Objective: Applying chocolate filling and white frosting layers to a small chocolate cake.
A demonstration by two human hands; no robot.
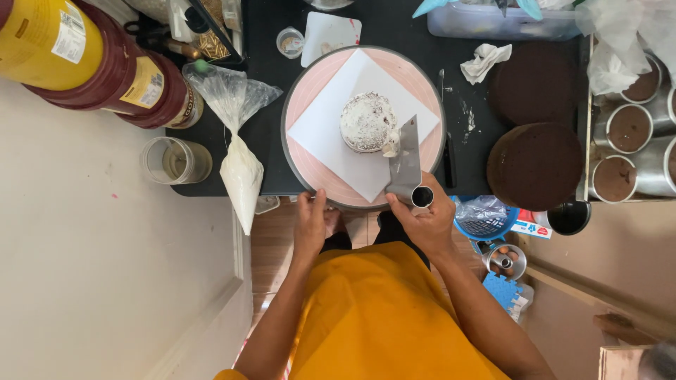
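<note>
Two bare hands work at a pink turntable (310, 91) in the head view. Left hand (310, 225) curls over its near rim, fingers touching the edge. Right hand (426, 218) closes around the round handle of a metal scraper (406, 165), blade upright against the side of a small white-frosted cake (367, 121) on a white square board (324, 134). A filled piping bag (239, 165) lies just left.

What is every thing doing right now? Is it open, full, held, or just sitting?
Small cake: white-frosted, on white board.
Metal scraper: held upright against cake, cream on blade.
Right hand: gripping scraper handle.
Left hand: on turntable rim.
Piping bag: partly full, lying down.
Dark cake rounds: bare, unfrosted.
Glass jar: open, on its side.
</note>
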